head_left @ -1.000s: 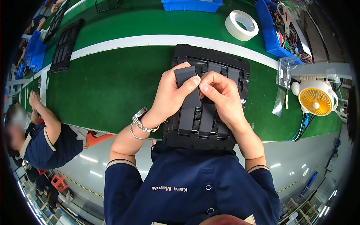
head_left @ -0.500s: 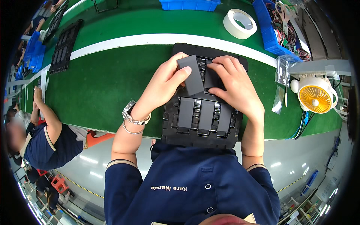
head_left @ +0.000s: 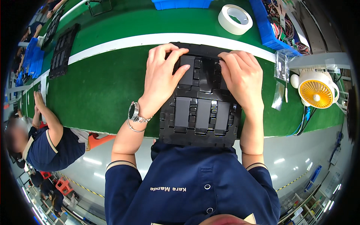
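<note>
The tray (head_left: 195, 139) lies on the green table (head_left: 101, 90); in its lower row sit three blocks (head_left: 203, 116); the left hand (head_left: 159, 78) is half open, thumb and fingers parted at the upper left block (head_left: 185, 80); the right hand (head_left: 243, 77) bends over the upper right part; its grip I cannot tell.
</note>
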### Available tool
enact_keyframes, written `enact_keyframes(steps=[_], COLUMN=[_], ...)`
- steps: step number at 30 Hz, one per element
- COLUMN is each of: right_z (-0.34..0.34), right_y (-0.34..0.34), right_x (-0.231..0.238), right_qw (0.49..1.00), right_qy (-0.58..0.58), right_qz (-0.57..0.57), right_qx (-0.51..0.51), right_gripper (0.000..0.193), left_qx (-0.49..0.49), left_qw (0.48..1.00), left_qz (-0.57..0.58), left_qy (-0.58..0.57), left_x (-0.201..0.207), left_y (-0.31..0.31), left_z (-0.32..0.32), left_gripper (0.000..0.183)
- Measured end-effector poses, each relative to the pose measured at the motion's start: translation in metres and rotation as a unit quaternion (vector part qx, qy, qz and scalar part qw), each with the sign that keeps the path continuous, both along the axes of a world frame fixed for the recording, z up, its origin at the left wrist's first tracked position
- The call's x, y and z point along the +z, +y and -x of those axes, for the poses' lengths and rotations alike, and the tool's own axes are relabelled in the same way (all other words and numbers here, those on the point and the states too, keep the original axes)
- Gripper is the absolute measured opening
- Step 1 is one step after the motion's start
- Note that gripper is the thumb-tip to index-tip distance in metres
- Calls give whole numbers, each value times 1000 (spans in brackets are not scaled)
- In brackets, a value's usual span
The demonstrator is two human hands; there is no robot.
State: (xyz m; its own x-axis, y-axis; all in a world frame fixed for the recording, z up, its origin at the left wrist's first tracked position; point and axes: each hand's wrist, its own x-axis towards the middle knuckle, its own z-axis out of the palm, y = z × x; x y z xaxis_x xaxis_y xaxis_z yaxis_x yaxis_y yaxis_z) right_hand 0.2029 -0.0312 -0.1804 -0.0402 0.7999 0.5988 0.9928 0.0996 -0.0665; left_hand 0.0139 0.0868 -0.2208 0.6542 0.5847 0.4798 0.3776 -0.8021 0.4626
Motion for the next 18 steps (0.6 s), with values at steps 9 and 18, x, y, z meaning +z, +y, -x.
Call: enact_keyframes(steps=[9,18], right_z=[50,57], right_y=[-10,-17], right_x=[6,5], right_qw=[981,824], right_qy=[22,550], right_qz=[-139,110], right_qx=[134,88], right_gripper=[35,15], left_qx=[-177,-65], left_qw=[633,769], left_qz=[720,584], left_qy=[-220,-251], left_x=[28,18], left_y=[-28,-19], left_z=[11,14], left_gripper=[62,23])
